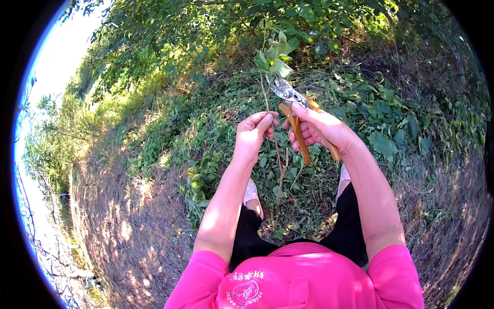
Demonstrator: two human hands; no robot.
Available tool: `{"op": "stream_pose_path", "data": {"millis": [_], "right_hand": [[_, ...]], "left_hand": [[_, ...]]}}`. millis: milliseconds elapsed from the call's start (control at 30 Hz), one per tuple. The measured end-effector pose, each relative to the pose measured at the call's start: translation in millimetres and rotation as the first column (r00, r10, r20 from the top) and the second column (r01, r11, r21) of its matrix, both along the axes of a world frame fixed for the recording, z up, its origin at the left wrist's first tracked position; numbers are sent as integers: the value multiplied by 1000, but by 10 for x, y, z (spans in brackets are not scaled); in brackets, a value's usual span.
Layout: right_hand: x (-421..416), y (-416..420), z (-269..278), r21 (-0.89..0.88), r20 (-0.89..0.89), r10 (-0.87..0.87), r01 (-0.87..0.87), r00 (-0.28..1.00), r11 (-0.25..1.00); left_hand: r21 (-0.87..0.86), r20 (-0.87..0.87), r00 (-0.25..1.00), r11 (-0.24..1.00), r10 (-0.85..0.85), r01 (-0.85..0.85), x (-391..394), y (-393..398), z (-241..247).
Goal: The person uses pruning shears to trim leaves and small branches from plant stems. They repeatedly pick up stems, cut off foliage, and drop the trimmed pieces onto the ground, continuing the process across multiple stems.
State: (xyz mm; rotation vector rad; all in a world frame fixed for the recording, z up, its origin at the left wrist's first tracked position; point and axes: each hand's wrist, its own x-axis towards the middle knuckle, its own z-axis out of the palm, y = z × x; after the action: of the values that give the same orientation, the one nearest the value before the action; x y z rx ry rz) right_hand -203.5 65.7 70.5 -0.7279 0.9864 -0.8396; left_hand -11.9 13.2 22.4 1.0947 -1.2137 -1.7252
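My left hand [256,130] pinches a thin brown stem [277,148] between thumb and fingers. Green leaves [278,58] grow from the stem's upper end, and its lower end forks close to my feet. In my right hand [323,127] is a pair of bypass pruning shears [286,92] with orange handles. The blades point up and to the left, parted, with their tips close beside the stem below the leaves. Whether the blades touch the stem I cannot tell. The handles are spread apart across my right palm.
Cut leaves and stems [308,181] cover the ground between my white shoes [251,192]. Leafy bushes [216,34] rise ahead. Broad-leaved greenery [382,143] lies to the right, and dry brown ground [131,228] stretches along the left.
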Motion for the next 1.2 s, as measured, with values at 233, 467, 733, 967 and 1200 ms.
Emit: {"op": "stream_pose_path", "data": {"millis": [233, 467, 733, 967, 1200], "right_hand": [[-33, -1, 70, -91, -128, -42, 30, 991, 995], [-82, -15, 31, -190, -237, -126, 81, 963, 978], [-71, -3, -2, -131, -315, -222, 189, 923, 973], [-34, 23, 21, -137, -346, -127, 84, 930, 987], [32, 33, 6, -593, -784, -577, -1, 231, 805]], "left_hand": [[57, -65, 996, 996, -58, 62, 33, -13, 41], [83, -83, 992, 992, -90, 97, 64, -22, 47], [66, -36, 999, 998, 17, -15, 57, -37, 32], [-18, 44, 999, 999, 28, -28, 2, -52, 9], [-55, 84, 995, 997, 57, -53, 3, -15, 6]]}}
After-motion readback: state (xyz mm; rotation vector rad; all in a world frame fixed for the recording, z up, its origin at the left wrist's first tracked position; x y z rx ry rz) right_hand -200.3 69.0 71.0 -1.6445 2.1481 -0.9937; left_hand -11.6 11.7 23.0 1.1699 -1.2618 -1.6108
